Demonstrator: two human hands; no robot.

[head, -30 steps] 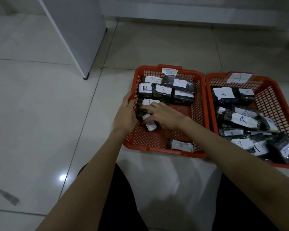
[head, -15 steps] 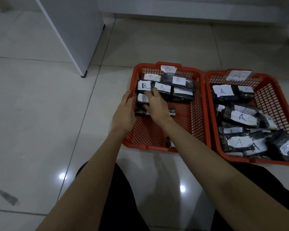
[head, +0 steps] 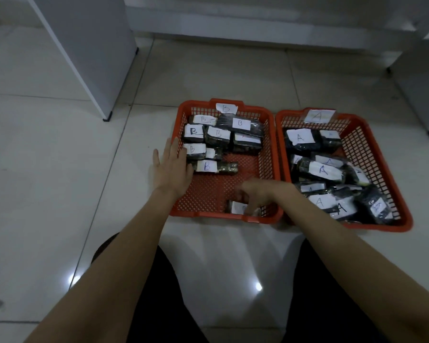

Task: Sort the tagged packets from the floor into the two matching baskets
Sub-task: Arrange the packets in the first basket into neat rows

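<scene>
Left hand spread flat on B basket left rim, likely steadying it. Right hand blurred, fingers curled over stray B packet at near wall; pinch uncertain. Others stacked at far end. No packets visible on floor.

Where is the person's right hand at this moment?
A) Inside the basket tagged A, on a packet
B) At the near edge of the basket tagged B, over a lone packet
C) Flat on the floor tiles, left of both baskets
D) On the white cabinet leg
B: the right hand is blurred over the lone packet by the near wall of the B basket, not in the A basket.
</scene>
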